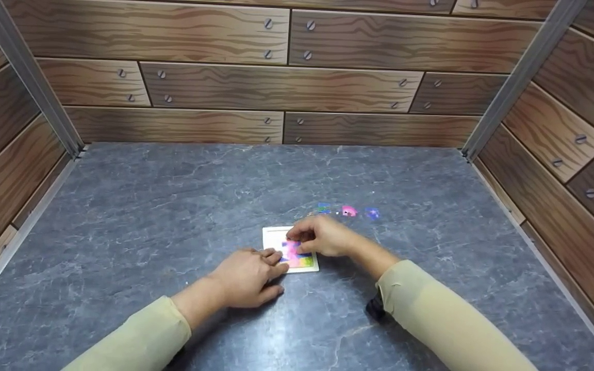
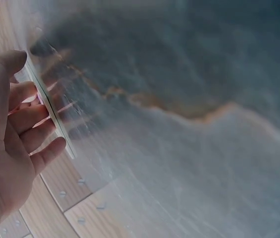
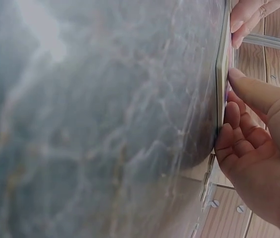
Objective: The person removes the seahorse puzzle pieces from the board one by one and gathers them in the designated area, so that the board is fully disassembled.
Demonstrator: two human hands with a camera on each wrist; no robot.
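A small white-framed picture puzzle board [image 1: 275, 232] lies flat on the table, with pink, blue and yellow-green pieces [image 1: 292, 256] inside its frame. My left hand [image 1: 249, 275] rests at its left side, fingers extended over the frame and thumb on the table. Over the upper right of the board, my right hand [image 1: 328, 237] has bent fingers and thumb touching the picture; whether they pinch a piece I cannot tell. The right wrist view shows the board's edge [image 3: 222, 64] side-on, with the right thumb [image 3: 253, 91] at its surface and the other fingers curled beside it.
Beyond the right hand lie loose pieces: a blue-green one [image 1: 324, 208], a pink one [image 1: 348, 211] and a blue-purple one [image 1: 373, 213]. The grey marbled table [image 1: 173, 196] is bounded by wood-patterned walls [image 1: 214, 85] at the back and sides.
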